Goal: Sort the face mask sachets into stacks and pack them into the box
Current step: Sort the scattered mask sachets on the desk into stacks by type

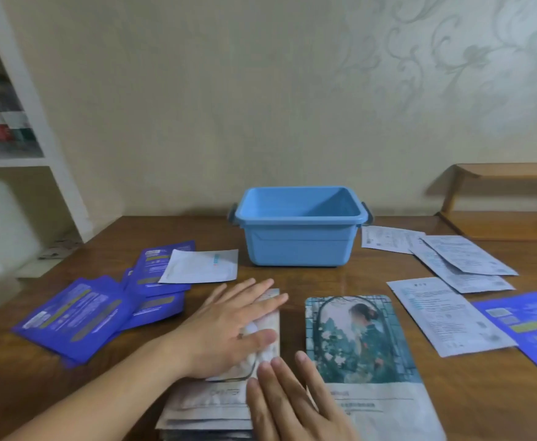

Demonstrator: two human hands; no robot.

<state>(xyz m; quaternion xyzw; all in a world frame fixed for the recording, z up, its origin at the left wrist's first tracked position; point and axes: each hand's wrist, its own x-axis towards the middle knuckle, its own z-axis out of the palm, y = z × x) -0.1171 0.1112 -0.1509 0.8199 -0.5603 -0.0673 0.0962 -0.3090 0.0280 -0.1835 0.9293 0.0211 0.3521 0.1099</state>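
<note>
I read this as the sorting step, with packing not yet begun: the blue plastic box (300,230) stands on the wooden table (340,278) at twelve o'clock, and what I can see of its inside holds nothing. My left hand (229,323) lies flat, fingers straight, pressing the top of the pale sachet stack (206,405) at six o'clock. My right hand (289,405) is also flat and open, fingers resting across that stack's right edge and the neighbouring illustrated sachet (356,338). Neither hand grips anything. Purple sachets (79,316) fan loosely at nine o'clock with a white sachet (200,267) on their far edge; white printed sachets (452,262) lie scattered at two o'clock, and another purple one (534,329) at three. Next, I judge, the pale stack needs squaring, then the loose groups gathering by kind before anything goes into the box.
</note>
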